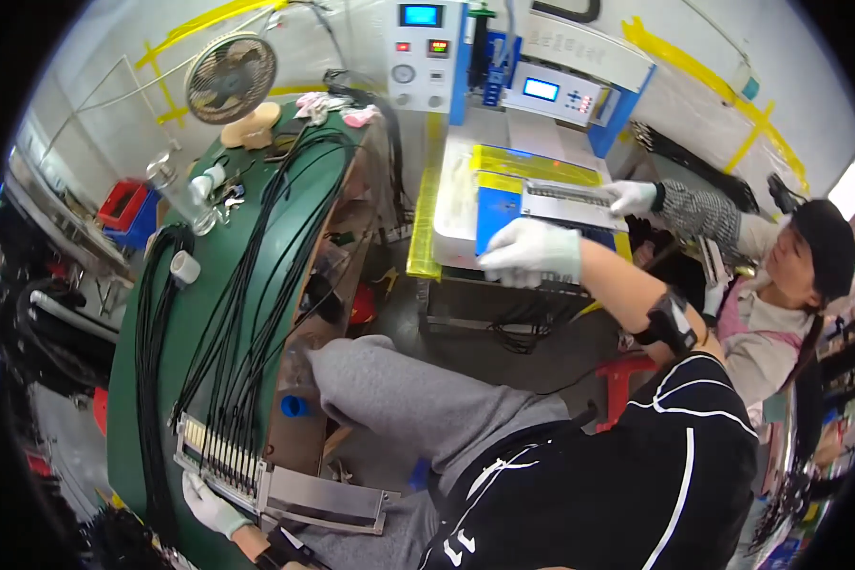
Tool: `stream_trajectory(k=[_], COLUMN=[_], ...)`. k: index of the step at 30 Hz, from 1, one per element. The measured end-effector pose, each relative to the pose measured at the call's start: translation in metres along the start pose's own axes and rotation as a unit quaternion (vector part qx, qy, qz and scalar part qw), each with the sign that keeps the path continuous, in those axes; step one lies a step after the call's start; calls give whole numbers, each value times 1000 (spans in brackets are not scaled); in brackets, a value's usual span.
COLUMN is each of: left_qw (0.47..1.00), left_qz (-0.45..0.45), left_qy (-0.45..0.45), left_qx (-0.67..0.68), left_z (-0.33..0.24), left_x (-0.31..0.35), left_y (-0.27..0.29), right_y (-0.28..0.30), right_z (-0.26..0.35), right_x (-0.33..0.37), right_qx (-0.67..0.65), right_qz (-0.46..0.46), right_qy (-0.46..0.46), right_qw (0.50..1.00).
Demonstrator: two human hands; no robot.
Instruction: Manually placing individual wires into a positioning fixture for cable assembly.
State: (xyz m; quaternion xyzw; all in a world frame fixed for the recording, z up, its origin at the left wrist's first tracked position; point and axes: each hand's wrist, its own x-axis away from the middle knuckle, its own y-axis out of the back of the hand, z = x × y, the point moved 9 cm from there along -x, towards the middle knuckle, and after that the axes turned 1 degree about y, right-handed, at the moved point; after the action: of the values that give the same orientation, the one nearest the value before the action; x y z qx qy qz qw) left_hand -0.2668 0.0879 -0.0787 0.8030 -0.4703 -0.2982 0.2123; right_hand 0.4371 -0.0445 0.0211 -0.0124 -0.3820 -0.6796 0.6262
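My left hand [211,505], in a white glove, grips the near edge of a metal fixture [220,472] at the lower left. Black cables [247,332] run side by side from its slots across the green table. A flat metal plate [323,501] extends from the fixture's right end, over my lap. My right hand [534,253], also gloved, reaches out over the front of the machine's blue bed [497,211]. Its fingers are bent loosely and apart, with nothing visible in them. Just beyond it, a co-worker's gloved hand [632,197] touches another metal fixture [570,202] on the bed.
A blue and white machine [551,87] with lit screens stands ahead. The co-worker [765,285] sits at the right, a slotted metal piece [712,261] near their other hand. On the green table [195,332] are a fan [231,78], a clear bottle [182,195] and a cable bundle [152,380].
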Motion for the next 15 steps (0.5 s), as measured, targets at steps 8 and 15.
stream_trajectory(k=[8, 15], left_qw=[987, 986], left_qz=[-64, -153], left_qy=[13, -30], left_qx=[147, 63], left_z=[-39, -18], left_x=[16, 30], left_y=[-9, 28], right_y=[-226, -433], right_z=[204, 344], right_x=[-105, -58], right_qx=[-48, 126], right_qz=[244, 172], right_qy=[302, 689], right_qw=[920, 692])
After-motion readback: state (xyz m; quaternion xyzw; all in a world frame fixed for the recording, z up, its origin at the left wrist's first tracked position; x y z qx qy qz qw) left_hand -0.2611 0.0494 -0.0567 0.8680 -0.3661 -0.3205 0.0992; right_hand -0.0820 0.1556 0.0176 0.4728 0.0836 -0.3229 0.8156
